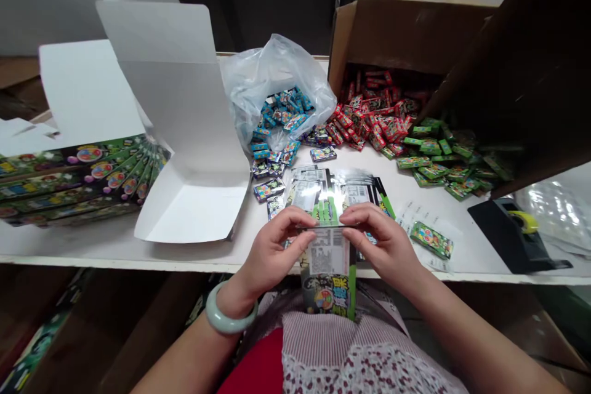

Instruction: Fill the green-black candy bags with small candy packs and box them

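A flat printed packet [329, 271], black and green with a white label panel, hangs over the table's front edge. My left hand [282, 243] pinches its upper edge at the left, thumb against fingertips. At the right of the same edge, my right hand [376, 234] pinches it in the same way. Just behind the hands lie shiny flat packets [307, 188] in a stack, with a second stack of packets [360, 192] to its right. Whether the packet's top is sealed I cannot tell.
An open white box [198, 197] stands left, beside a row of printed boxes [69, 181]. Behind are a plastic bag [277, 61] with small blue boxes, a carton [392, 31] spilling red boxes [369, 117], and green boxes [434, 160]. A tape dispenser [512, 234] sits right.
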`<state>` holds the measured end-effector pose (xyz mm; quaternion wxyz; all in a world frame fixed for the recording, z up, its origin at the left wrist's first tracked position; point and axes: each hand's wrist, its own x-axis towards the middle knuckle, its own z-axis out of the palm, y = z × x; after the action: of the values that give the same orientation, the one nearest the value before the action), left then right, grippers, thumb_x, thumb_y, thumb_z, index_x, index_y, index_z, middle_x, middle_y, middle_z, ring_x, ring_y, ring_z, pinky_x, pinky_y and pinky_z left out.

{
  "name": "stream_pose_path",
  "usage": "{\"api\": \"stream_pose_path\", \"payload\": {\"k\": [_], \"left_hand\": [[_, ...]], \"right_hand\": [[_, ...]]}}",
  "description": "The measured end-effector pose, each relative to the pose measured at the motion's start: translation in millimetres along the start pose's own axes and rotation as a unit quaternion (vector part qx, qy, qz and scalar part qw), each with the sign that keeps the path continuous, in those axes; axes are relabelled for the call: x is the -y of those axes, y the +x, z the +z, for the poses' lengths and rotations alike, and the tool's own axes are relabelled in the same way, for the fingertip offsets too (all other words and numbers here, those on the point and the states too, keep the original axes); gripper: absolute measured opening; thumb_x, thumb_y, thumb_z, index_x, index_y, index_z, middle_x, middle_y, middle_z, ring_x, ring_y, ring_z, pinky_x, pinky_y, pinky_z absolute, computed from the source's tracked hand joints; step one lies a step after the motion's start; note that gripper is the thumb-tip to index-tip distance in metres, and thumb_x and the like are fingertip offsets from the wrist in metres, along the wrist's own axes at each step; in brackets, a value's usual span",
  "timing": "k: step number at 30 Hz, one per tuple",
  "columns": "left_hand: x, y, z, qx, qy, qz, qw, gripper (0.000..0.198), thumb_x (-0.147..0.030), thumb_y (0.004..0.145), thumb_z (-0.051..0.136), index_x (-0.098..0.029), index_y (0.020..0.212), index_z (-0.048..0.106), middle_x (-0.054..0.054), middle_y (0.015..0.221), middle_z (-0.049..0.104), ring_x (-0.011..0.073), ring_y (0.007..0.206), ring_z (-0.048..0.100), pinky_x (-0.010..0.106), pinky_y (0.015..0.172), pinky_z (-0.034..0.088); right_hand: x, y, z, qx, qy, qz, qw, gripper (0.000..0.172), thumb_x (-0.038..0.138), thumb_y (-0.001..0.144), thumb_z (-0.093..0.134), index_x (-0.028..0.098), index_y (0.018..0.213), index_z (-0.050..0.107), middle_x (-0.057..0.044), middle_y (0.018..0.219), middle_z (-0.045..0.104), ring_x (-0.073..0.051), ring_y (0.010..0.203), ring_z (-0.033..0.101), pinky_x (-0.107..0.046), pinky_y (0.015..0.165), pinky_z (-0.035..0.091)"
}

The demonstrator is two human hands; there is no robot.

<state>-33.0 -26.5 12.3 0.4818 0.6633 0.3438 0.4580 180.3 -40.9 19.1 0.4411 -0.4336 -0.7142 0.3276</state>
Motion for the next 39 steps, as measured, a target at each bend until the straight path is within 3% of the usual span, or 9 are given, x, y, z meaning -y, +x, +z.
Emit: {"api": "stream_pose_path", "payload": {"k": [9, 15, 18, 22, 24, 25, 29, 34, 39], "left_hand": [[0.7, 7.6, -0.3, 0.041, 0.075, 0.058, 0.995, 0.016, -0.012, 0.089, 0.054, -0.023, 0.1, 0.058, 0.003, 0.094, 0.059, 0.0148, 0.09, 0.058, 0.026, 0.076, 0.05], [7.0, 18.4, 9.1, -0.01, 0.119, 0.047, 0.992, 0.012, -0.015, 0.088, 0.057, -0.023, 0.095, 0.061, 0.001, 0.091, 0.06, 0.0133, 0.088, 0.059, 0.022, 0.076, 0.051], [16.7, 23.4, 10.7, -0.031, 0.128, 0.022, 0.991, 0.004, -0.021, 0.084, 0.062, -0.022, 0.088, 0.063, 0.001, 0.092, 0.063, 0.0155, 0.089, 0.06, 0.024, 0.077, 0.053], [27.9, 22.7, 6.3, -0.071, 0.148, -0.02, 0.986, 0.007, -0.027, 0.08, 0.067, -0.024, 0.086, 0.065, -0.001, 0.093, 0.065, 0.0156, 0.089, 0.061, 0.023, 0.078, 0.053], [31.8, 21.5, 3.5, -0.092, 0.156, -0.033, 0.983, 0.008, -0.028, 0.079, 0.068, -0.025, 0.086, 0.065, -0.002, 0.094, 0.066, 0.0148, 0.09, 0.061, 0.022, 0.08, 0.053], [33.5, 21.3, 2.8, -0.1, 0.159, -0.035, 0.982, 0.008, -0.028, 0.079, 0.068, -0.026, 0.086, 0.065, -0.003, 0.094, 0.066, 0.0145, 0.09, 0.062, 0.021, 0.08, 0.053], [37.5, 23.7, 5.5, -0.106, 0.158, -0.021, 0.982, 0.01, -0.027, 0.077, 0.069, -0.027, 0.087, 0.066, -0.004, 0.094, 0.065, 0.0134, 0.088, 0.062, 0.019, 0.08, 0.053], [36.8, 26.4, 9.7, -0.1, 0.156, 0.003, 0.983, 0.011, -0.027, 0.077, 0.068, -0.027, 0.088, 0.066, -0.003, 0.095, 0.065, 0.013, 0.088, 0.062, 0.017, 0.079, 0.052], [35.1, 26.2, 8.1, -0.098, 0.156, 0.01, 0.983, 0.012, -0.027, 0.078, 0.068, -0.026, 0.089, 0.065, -0.002, 0.095, 0.065, 0.0122, 0.088, 0.062, 0.015, 0.078, 0.051]], "right_hand": [[-0.4, 0.3, -3.1, -0.024, -0.015, -0.028, 0.999, 0.009, 0.015, 0.089, 0.053, 0.022, 0.093, 0.056, -0.004, 0.093, 0.059, -0.016, 0.094, 0.057, -0.03, 0.075, 0.048], [-1.1, 6.2, -2.1, -0.047, -0.008, -0.014, 0.999, 0.002, 0.018, 0.088, 0.053, 0.02, 0.088, 0.055, -0.004, 0.089, 0.058, -0.015, 0.086, 0.056, -0.028, 0.071, 0.049], [-13.6, 9.6, -5.0, -0.028, 0.016, 0.012, 0.999, 0.005, 0.023, 0.088, 0.055, 0.02, 0.091, 0.057, -0.004, 0.093, 0.061, -0.015, 0.088, 0.057, -0.028, 0.071, 0.049], [-55.1, 0.4, -44.1, -0.034, 0.072, 0.106, 0.991, 0.026, 0.03, 0.088, 0.054, 0.023, 0.113, 0.056, -0.005, 0.11, 0.063, -0.014, 0.093, 0.061, -0.028, 0.076, 0.051], [-83.2, -12.2, -81.7, -0.122, -0.046, 0.204, 0.97, 0.022, 0.028, 0.089, 0.051, 0.021, 0.108, 0.06, -0.004, 0.105, 0.065, -0.014, 0.089, 0.062, -0.028, 0.079, 0.05], [-96.9, -19.8, -101.9, -0.18, -0.151, 0.267, 0.935, 0.019, 0.027, 0.088, 0.051, 0.021, 0.102, 0.062, -0.004, 0.101, 0.065, -0.014, 0.085, 0.061, -0.028, 0.079, 0.049], [-136.5, -47.6, -160.7, -0.216, -0.246, 0.346, 0.879, 0.013, 0.019, 0.08, 0.057, 0.016, 0.087, 0.067, -0.009, 0.098, 0.063, -0.018, 0.081, 0.058, -0.036, 0.085, 0.043], [-154.7, -57.9, -165.4, -0.18, -0.241, 0.396, 0.868, 0.003, 0.017, 0.069, 0.064, 0.019, 0.067, 0.064, -0.003, 0.076, 0.062, -0.018, 0.075, 0.056, -0.032, 0.076, 0.043], [-149.0, -67.4, -171.5, -0.155, -0.16, 0.418, 0.881, 0.006, 0.023, 0.073, 0.06, 0.019, 0.07, 0.058, -0.001, 0.072, 0.061, -0.016, 0.071, 0.058, -0.028, 0.067, 0.046]]}}
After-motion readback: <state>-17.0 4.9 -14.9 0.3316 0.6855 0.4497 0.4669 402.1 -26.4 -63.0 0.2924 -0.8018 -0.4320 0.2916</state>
